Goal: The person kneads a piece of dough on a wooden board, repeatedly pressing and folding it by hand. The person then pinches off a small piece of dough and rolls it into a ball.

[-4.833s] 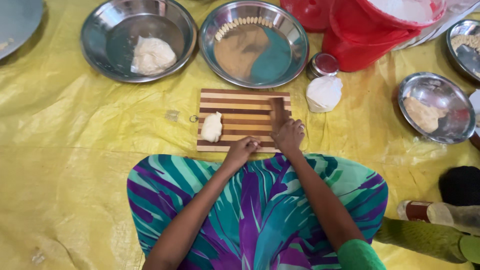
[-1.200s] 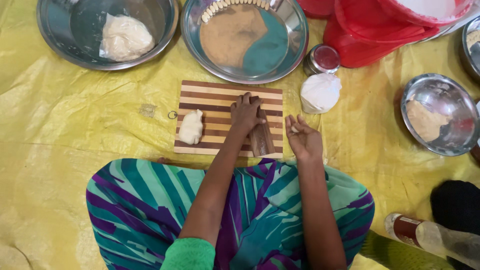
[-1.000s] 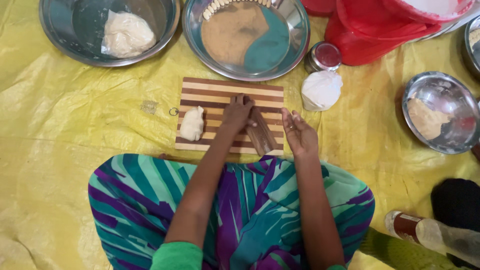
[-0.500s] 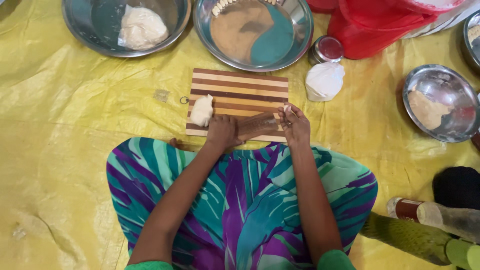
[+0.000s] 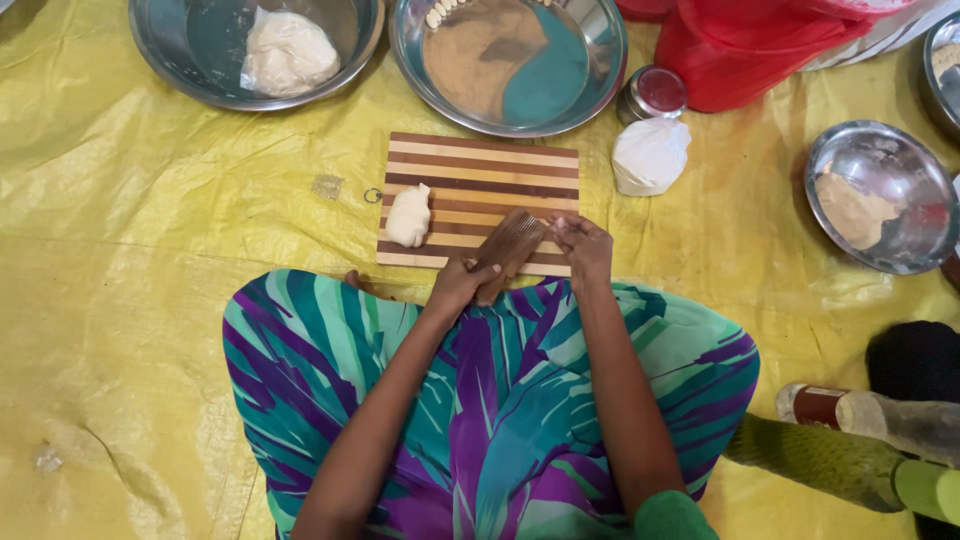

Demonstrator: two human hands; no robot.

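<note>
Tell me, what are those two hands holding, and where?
A brown ridged wooden paddle: left hand grips its near end, right hand touches its far end.

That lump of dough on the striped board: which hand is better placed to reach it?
Probably the left hand. It grips the near end of the ridged wooden tool on the lump of dough's side; the right hand sits farther away, across the tool.

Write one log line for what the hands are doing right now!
left hand: holds ridged wooden paddle | right hand: at paddle's top end | paddle: over striped board | dough piece: on board, untouched
</note>
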